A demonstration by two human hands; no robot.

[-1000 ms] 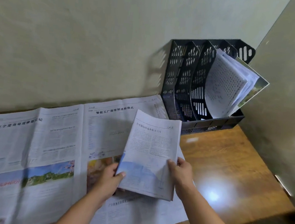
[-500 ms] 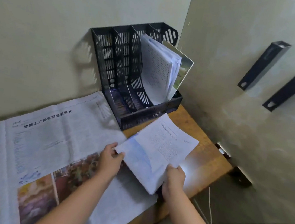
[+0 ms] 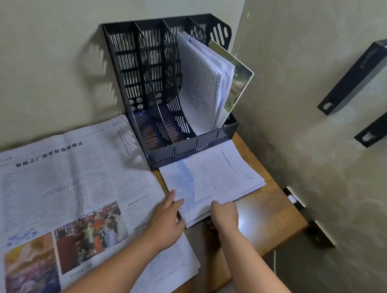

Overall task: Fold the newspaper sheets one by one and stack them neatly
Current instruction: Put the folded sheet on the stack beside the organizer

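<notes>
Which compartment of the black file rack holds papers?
The rightmost compartment of the file rack, nearest the side wall; the others look empty.

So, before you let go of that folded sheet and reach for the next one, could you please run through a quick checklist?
1. Folded white newspaper sheet lying flat on the brown wooden desk: ok.
2. Squared against the black slotted file rack: not ok, it lies angled.
3. Left hand and right hand both on its near edge: ok.
4. Layers aligned: cannot tell.
5. Open colour-printed newspaper spread ready on the left: ok.
</notes>
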